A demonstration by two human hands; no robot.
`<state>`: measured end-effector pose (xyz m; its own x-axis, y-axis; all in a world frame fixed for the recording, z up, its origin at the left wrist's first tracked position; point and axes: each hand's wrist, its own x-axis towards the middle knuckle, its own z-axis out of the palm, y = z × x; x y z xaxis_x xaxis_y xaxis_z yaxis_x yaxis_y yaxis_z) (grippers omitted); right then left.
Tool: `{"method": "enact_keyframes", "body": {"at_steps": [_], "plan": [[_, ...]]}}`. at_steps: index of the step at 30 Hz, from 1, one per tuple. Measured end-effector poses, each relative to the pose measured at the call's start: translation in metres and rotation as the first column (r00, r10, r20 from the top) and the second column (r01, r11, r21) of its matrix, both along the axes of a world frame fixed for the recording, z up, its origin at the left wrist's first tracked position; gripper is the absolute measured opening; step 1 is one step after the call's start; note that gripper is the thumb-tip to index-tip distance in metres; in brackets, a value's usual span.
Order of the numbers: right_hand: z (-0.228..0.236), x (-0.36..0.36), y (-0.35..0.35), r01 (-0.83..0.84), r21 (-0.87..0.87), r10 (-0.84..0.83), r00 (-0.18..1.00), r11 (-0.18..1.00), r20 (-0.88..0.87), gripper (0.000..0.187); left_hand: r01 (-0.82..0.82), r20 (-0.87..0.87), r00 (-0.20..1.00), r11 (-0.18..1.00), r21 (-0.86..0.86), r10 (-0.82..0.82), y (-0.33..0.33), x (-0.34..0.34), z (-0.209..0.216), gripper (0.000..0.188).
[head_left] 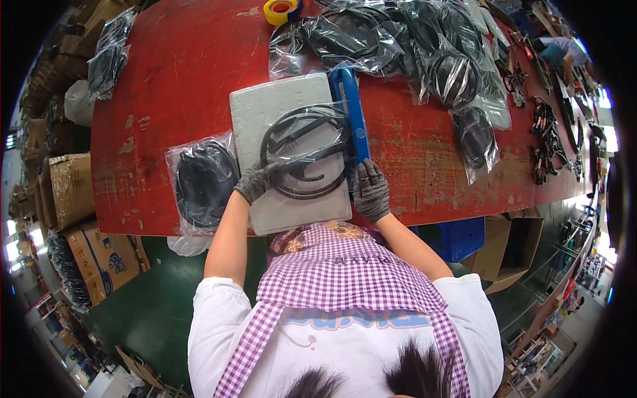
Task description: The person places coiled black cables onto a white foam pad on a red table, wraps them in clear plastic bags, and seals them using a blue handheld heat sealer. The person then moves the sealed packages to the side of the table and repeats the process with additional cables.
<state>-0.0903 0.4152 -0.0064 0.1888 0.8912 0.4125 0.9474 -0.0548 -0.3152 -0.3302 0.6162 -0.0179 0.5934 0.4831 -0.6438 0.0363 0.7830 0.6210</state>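
A coiled black cable in a clear plastic bag (306,154) lies on a white foam slab (249,113) in front of me. My left hand (252,184), in a grey glove, grips the bag's left side with closed fingers. The bag's right end reaches the long blue bar of a bag sealer (355,116), standing along the slab's right edge. My right hand (371,191), also gloved, is at the near end of that bar with its fingers over it. Left of the slab rests another bagged black cable (206,182).
Several bagged cables (348,36) cover the far side of the red table (166,73), beside a yellow tape roll (281,9). More bags (109,60) lie at the far left. Cardboard boxes (71,189) stand left of the table; a blue bin (458,237) is under its right edge.
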Motion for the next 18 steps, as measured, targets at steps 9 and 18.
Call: {"method": "enact_keyframes", "body": {"at_steps": [9,18], "plan": [[-0.001,0.001,-0.001,0.002,0.026,-0.002,1.000,1.000,-0.011,0.045,0.023,-0.257,0.966,0.980,0.200,0.030,-0.008,-0.005,-0.016,0.019],[-0.002,-0.002,-0.002,-0.014,0.034,0.016,0.999,0.999,-0.036,0.044,-0.333,-0.057,0.940,0.942,0.049,0.335,-0.023,-0.007,-0.038,0.017]]}}
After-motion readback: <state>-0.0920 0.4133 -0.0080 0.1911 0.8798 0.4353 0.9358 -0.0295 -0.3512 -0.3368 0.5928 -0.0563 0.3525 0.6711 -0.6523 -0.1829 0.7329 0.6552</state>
